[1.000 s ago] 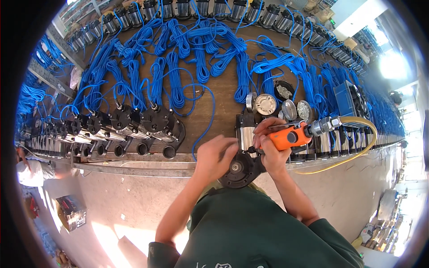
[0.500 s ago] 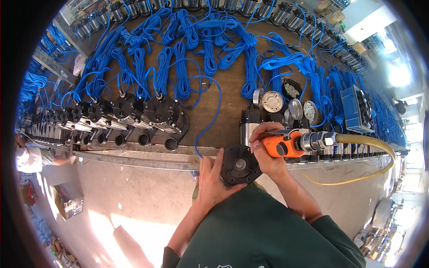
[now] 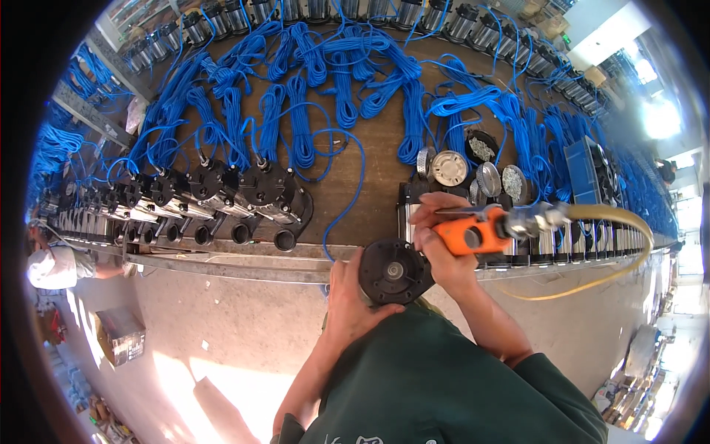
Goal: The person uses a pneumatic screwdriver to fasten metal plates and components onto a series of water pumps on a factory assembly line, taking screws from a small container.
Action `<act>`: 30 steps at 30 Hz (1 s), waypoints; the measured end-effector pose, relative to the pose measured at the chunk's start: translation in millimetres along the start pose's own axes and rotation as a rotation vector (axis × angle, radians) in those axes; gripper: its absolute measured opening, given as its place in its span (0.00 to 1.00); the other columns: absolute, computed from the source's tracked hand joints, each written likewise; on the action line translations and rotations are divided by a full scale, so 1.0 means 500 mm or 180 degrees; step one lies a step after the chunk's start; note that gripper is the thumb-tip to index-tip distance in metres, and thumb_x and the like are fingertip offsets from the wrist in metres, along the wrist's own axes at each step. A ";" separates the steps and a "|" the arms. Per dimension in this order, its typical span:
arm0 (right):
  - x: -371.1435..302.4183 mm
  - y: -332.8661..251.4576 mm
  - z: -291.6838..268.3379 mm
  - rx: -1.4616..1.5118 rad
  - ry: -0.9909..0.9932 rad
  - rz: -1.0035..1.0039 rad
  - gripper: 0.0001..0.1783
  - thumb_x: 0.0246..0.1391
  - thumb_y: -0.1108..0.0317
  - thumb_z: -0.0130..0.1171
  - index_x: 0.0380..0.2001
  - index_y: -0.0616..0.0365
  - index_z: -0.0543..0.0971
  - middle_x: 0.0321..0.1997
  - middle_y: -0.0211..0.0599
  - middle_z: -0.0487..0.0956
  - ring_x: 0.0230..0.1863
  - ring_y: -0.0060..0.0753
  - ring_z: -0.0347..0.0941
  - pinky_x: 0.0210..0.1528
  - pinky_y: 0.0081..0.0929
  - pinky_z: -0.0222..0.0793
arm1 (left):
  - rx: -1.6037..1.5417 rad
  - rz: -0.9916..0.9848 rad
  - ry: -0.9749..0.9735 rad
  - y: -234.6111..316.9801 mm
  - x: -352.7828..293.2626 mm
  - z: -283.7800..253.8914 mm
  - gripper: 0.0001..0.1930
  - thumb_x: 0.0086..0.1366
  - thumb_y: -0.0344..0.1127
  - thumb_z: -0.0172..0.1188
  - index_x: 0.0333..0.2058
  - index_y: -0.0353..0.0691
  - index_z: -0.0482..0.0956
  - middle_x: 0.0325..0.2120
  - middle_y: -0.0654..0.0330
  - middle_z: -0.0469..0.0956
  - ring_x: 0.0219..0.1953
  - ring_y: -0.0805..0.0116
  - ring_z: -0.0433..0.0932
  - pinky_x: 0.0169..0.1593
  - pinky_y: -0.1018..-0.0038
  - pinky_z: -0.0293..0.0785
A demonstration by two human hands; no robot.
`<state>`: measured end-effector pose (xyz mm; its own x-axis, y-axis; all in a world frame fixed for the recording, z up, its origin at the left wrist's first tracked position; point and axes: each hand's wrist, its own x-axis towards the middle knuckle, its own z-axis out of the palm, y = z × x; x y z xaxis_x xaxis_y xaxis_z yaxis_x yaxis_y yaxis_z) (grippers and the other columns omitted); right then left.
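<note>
Against my body at the table's near edge is a pump with a round black end (image 3: 379, 272), its flat face and central hub turned up. My left hand (image 3: 347, 302) grips the pump's left side, thumb along the near rim and fingers on the far side. My right hand (image 3: 446, 259) is closed around an orange air tool (image 3: 475, 234), just right of the black end. From its metal fitting (image 3: 536, 220), blurred by motion, a yellow hose (image 3: 642, 231) loops away right. The tool's working tip is hidden by my hand.
Pumps with black tops (image 3: 272, 194) line the table edge at left; more stand at right. Coiled blue cables (image 3: 301, 122) cover the table's far part. Round metal parts (image 3: 450, 169) and dishes of small hardware (image 3: 512, 181) lie beyond my right hand, near a blue crate (image 3: 582, 174).
The air tool has tilted and rotated slightly in my right hand, and its hose fitting has risen a little. My left hand keeps its grip on the pump.
</note>
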<state>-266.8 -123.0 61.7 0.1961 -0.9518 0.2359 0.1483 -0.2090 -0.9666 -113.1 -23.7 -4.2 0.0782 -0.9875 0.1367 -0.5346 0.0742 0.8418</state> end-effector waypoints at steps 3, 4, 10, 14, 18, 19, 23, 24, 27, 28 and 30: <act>-0.017 -0.047 0.015 0.0196 0.0226 -0.0085 0.20 0.48 0.80 0.51 0.47 0.63 0.66 0.34 0.43 0.75 0.24 0.25 0.69 0.30 0.25 0.69 | -0.3058 -0.1935 0.0570 -0.056 -0.047 0.015 0.30 0.53 0.33 0.69 0.53 0.35 0.67 0.35 0.60 0.69 0.35 0.64 0.69 0.42 0.69 0.68; -0.022 -0.047 0.013 0.0290 0.0182 -0.0165 0.20 0.48 0.80 0.51 0.47 0.63 0.66 0.33 0.43 0.74 0.23 0.25 0.69 0.30 0.26 0.69 | -0.3962 -0.2570 0.1270 -0.077 -0.047 0.016 0.16 0.62 0.29 0.57 0.49 0.36 0.69 0.32 0.64 0.71 0.32 0.71 0.69 0.38 0.73 0.67; -0.043 -0.036 0.027 0.0945 -0.0156 -0.0455 0.19 0.48 0.83 0.52 0.45 0.64 0.65 0.34 0.45 0.74 0.28 0.25 0.71 0.31 0.24 0.71 | -0.4869 -0.2734 0.1132 -0.071 -0.070 -0.031 0.11 0.69 0.30 0.49 0.47 0.32 0.70 0.34 0.57 0.75 0.32 0.69 0.71 0.37 0.71 0.69; -0.055 -0.057 0.061 0.1425 -0.0181 -0.0433 0.19 0.48 0.83 0.49 0.45 0.62 0.65 0.32 0.43 0.73 0.25 0.26 0.69 0.32 0.28 0.71 | -0.4655 -0.2382 0.0650 0.000 -0.059 -0.047 0.12 0.72 0.38 0.50 0.44 0.35 0.72 0.33 0.56 0.79 0.28 0.71 0.70 0.32 0.75 0.67; -0.062 -0.064 0.083 0.1691 -0.0248 -0.0370 0.18 0.48 0.81 0.49 0.45 0.62 0.65 0.31 0.43 0.72 0.22 0.27 0.68 0.31 0.29 0.70 | -0.4721 -0.2251 0.0304 0.022 -0.059 -0.045 0.10 0.72 0.41 0.50 0.38 0.41 0.72 0.28 0.58 0.80 0.20 0.74 0.68 0.25 0.78 0.62; -0.062 -0.065 0.088 0.1644 -0.0253 -0.0347 0.17 0.49 0.79 0.49 0.45 0.61 0.65 0.31 0.42 0.72 0.22 0.26 0.67 0.31 0.29 0.70 | -0.4695 -0.2277 0.0269 0.028 -0.059 -0.047 0.10 0.72 0.42 0.50 0.38 0.41 0.72 0.27 0.58 0.80 0.19 0.74 0.67 0.23 0.79 0.61; -0.065 -0.064 0.091 0.1498 -0.0233 -0.0323 0.17 0.49 0.74 0.49 0.44 0.59 0.65 0.33 0.39 0.71 0.21 0.24 0.66 0.32 0.29 0.69 | -0.4557 -0.2373 0.0223 0.053 -0.052 -0.052 0.12 0.72 0.43 0.50 0.38 0.40 0.72 0.25 0.57 0.79 0.15 0.75 0.65 0.17 0.81 0.56; -0.066 -0.061 0.089 0.1490 -0.0226 -0.0333 0.17 0.49 0.74 0.49 0.44 0.59 0.65 0.33 0.39 0.71 0.21 0.24 0.66 0.32 0.29 0.69 | -0.4499 -0.2357 0.0196 0.055 -0.052 -0.049 0.12 0.72 0.43 0.50 0.38 0.40 0.72 0.25 0.57 0.80 0.14 0.76 0.64 0.17 0.81 0.56; -0.069 -0.058 0.084 0.1433 -0.0259 -0.0404 0.17 0.48 0.74 0.49 0.44 0.59 0.65 0.33 0.39 0.70 0.21 0.24 0.66 0.32 0.29 0.69 | -0.4486 -0.2354 0.0098 0.056 -0.056 -0.044 0.12 0.73 0.43 0.49 0.36 0.40 0.72 0.25 0.57 0.80 0.13 0.78 0.61 0.16 0.82 0.55; -0.071 -0.057 0.083 0.1418 -0.0308 -0.0440 0.17 0.48 0.74 0.49 0.44 0.59 0.65 0.33 0.39 0.70 0.21 0.24 0.66 0.32 0.29 0.69 | -0.4583 -0.2379 0.0050 0.052 -0.059 -0.042 0.12 0.73 0.43 0.49 0.36 0.40 0.72 0.25 0.56 0.80 0.13 0.79 0.61 0.17 0.82 0.55; -0.075 -0.051 0.077 0.1376 -0.0391 -0.0520 0.17 0.48 0.74 0.48 0.44 0.59 0.64 0.32 0.38 0.70 0.20 0.24 0.66 0.31 0.29 0.69 | -0.4678 -0.2438 0.0124 0.053 -0.061 -0.033 0.12 0.73 0.42 0.49 0.34 0.40 0.71 0.24 0.56 0.80 0.13 0.80 0.59 0.17 0.82 0.55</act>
<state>-240.5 -73.5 81.4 0.2460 -0.8752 0.4166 0.5713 -0.2163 -0.7917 -115.7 10.9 22.5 -0.0366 -0.8523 -0.5218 0.8334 -0.3142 0.4548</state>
